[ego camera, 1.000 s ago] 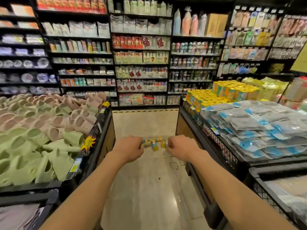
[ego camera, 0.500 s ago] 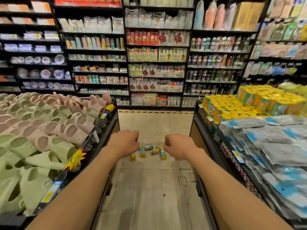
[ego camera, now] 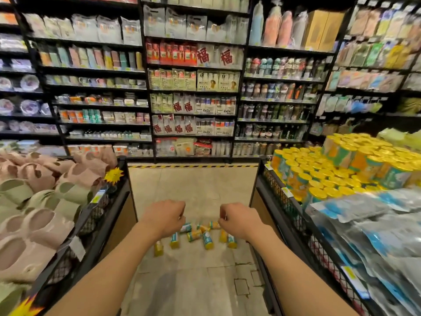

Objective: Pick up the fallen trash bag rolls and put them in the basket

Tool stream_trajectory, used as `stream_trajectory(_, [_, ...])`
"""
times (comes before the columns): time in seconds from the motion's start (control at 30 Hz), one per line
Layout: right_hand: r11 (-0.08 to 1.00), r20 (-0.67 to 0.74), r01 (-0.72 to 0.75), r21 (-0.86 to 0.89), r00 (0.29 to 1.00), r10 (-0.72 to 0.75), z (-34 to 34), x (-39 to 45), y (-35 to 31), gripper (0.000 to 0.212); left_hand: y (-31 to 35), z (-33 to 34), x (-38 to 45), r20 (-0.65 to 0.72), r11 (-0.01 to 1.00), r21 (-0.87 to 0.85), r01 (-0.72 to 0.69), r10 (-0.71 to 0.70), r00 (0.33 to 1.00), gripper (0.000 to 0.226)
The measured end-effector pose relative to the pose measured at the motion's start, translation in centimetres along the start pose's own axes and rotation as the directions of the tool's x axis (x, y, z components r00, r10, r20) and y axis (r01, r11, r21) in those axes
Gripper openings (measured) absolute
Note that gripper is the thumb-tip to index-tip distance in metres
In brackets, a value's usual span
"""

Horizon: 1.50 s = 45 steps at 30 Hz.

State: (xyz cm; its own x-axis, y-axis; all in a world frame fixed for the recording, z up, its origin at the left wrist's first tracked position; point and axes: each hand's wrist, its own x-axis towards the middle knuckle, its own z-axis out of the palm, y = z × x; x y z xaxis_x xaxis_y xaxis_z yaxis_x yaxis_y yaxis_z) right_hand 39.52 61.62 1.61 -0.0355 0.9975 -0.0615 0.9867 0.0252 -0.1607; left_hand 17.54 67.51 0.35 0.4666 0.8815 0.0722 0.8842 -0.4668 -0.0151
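Several small yellow-and-teal trash bag rolls [ego camera: 201,236] lie scattered on the beige floor tiles in the aisle ahead. My left hand [ego camera: 164,215] and my right hand [ego camera: 239,218] are held out in front of me, above and nearer than the rolls, both curled into loose fists with nothing in them. The hands hide a few of the rolls. On the right, a black wire basket [ego camera: 279,190] holds many upright rolls of the same kind [ego camera: 319,176] with yellow caps.
A black wire bin of pink and green slippers [ego camera: 45,201] lines the aisle's left side. Blue-and-grey plastic packets [ego camera: 376,236] fill the near right bin. Stocked shelves [ego camera: 193,87] stand behind a yellow-black floor stripe [ego camera: 193,166]. The aisle floor runs between the bins.
The view has advanced down the aisle; the rolls on the floor and the basket of rolls appear closer and lower. Both hands stay curled in front.
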Motion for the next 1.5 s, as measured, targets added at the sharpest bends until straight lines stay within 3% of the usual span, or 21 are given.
stream_trajectory(0.3, [0.997, 0.015, -0.047, -0.060, 0.999, 0.048, -0.6, 13.3, 4.6, 0.025, -2.6, 3.1, 13.7, -0.001, 0.997, -0.061, -0.045, 0.045, 0.999, 0.022])
stream_trajectory(0.73, [0.998, 0.092, 0.063, 0.024, 0.994, -0.065, 1.4, 34.7, 12.8, 0.021, -5.9, 6.5, 31.1, 0.114, 0.997, 0.043, 0.068, -0.072, 0.991, 0.020])
stream_trajectory(1.0, [0.995, 0.115, 0.054, 0.087, 0.991, -0.064, 2.8, 44.2, 16.7, 0.018, -7.1, 9.3, 39.8, 0.176, 0.994, 0.030, 0.108, -0.111, 0.978, 0.022])
stream_trajectory(1.2, [0.993, 0.168, 0.050, 0.107, 0.983, -0.068, 4.8, 51.2, 15.9, 0.019, -11.0, 12.1, 45.3, 0.216, 0.989, -0.026, 0.149, -0.140, 0.966, 0.022])
stream_trajectory(1.5, [0.995, 0.235, 0.030, 0.098, 0.971, -0.053, 7.1, 64.2, 11.3, 0.017, -20.6, 17.4, 54.3, 0.266, 0.998, -0.033, 0.061, -0.050, 0.963, 0.025])
